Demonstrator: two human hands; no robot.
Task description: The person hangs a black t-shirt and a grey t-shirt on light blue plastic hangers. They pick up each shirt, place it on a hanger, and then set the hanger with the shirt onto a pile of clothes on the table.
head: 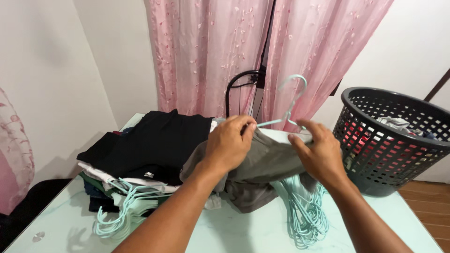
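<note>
Two bare hands work over a pale glass tabletop [243, 234]. Far left, a stack of folded clothes [140, 154], black piece on top, white and dark layers under it. Loose mint hangers [123, 215] spill out from beneath the stack onto the tabletop. Next, left hand [229, 143], fingers [246, 125] clenched, pinching the neck of a grey garment [267, 164] right at the base of a mint hanger [291, 100]. Hanger hook stands up, above both hands, in front of the pink curtain [211, 51]; hanger shoulders sit inside the garment, which drapes down and touches the tabletop. Right hand [318, 152] just beside, fingers curled, grasping the garment's other shoulder over the hanger arm. Below the right hand, a second bunch of mint hangers [307, 215] lies on the tabletop. Far right, dark plastic laundry basket [370, 175] at the tabletop's edge, clothes inside, red showing through the holes.
</note>
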